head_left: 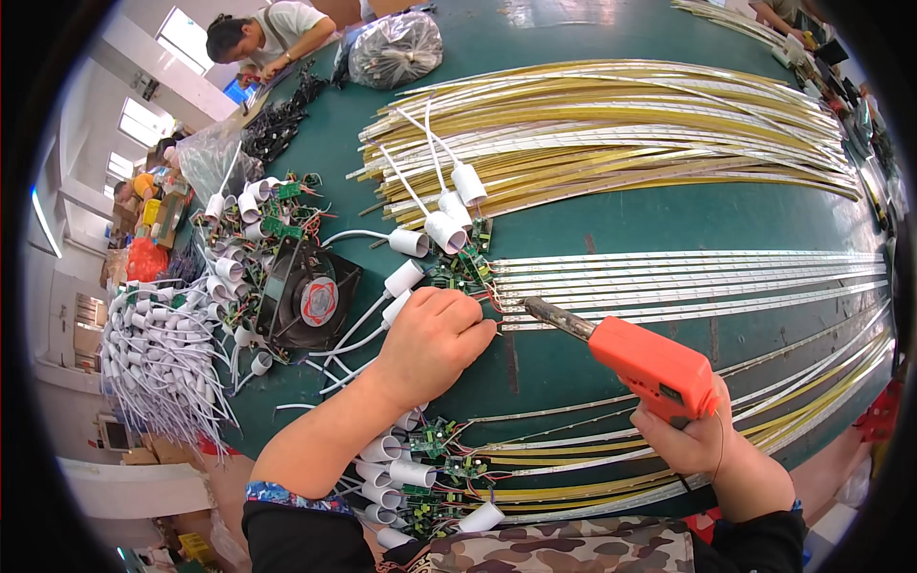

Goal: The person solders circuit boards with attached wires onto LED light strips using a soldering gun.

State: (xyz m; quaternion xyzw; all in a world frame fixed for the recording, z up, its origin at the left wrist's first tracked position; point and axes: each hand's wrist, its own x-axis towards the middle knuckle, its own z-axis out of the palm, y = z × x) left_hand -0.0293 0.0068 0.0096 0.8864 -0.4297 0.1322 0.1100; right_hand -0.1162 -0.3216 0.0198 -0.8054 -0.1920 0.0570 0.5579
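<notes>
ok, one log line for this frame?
left hand: pinching wires at strip ends | right hand: gripping orange soldering gun, tip at strips | table: green

Your left hand (435,339) rests knuckles-up on the green table (611,215), its fingers (475,329) curled down at the ends of the white strips (688,282), just beside a small green board (457,272). Your right hand (693,435) grips the orange soldering gun (650,368) by its handle; the dark tip (544,313) points left and sits just beside your left fingers. White caps (435,224) on white leads lie beyond your left hand. A black fan (306,296) stands to the left among more caps and boards. Yellow strips (611,124) fan out across the far table. A clear bag (394,48) lies at the far edge, near another person (263,38).
</notes>
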